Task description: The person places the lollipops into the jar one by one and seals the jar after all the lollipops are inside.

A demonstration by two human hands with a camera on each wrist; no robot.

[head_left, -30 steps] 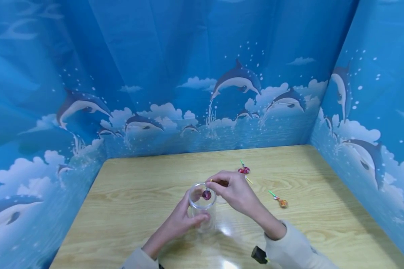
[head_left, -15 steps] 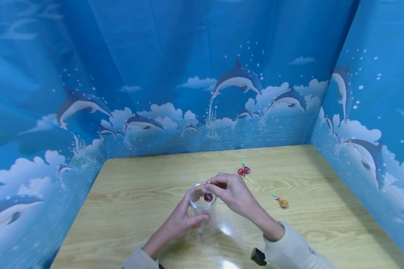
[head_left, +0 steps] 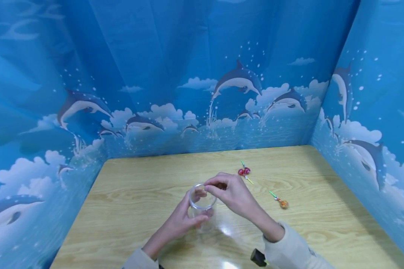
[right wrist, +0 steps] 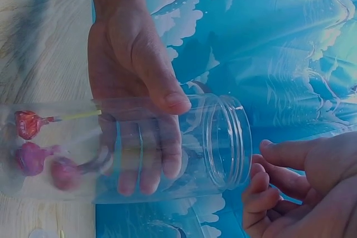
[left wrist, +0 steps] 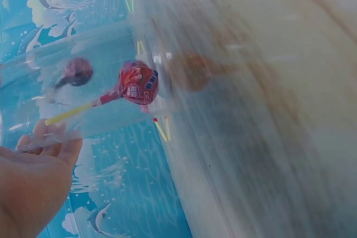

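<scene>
A clear jar stands upright on the table with its mouth uncovered. My left hand grips it around the side, the thumb on the near wall. Beside the rim is my right hand, its fingers loosely bent with nothing between them. Inside the jar, the right wrist view shows a red lollipop with a yellow stick and a pink lollipop near the bottom. A blurred dark-pink lollipop is also within the walls. The left wrist view shows that dark lollipop blurred too.
Two crossed red-and-pink lollipops lie on the wooden table behind my right hand. An orange lollipop with a green stick lies farther right. Blue dolphin-print curtains enclose the table's back and sides.
The dark lollipop that my right hand held by its stick inside the jar mouth has been let go and has dropped down into the jar. My left hand keeps its place.
</scene>
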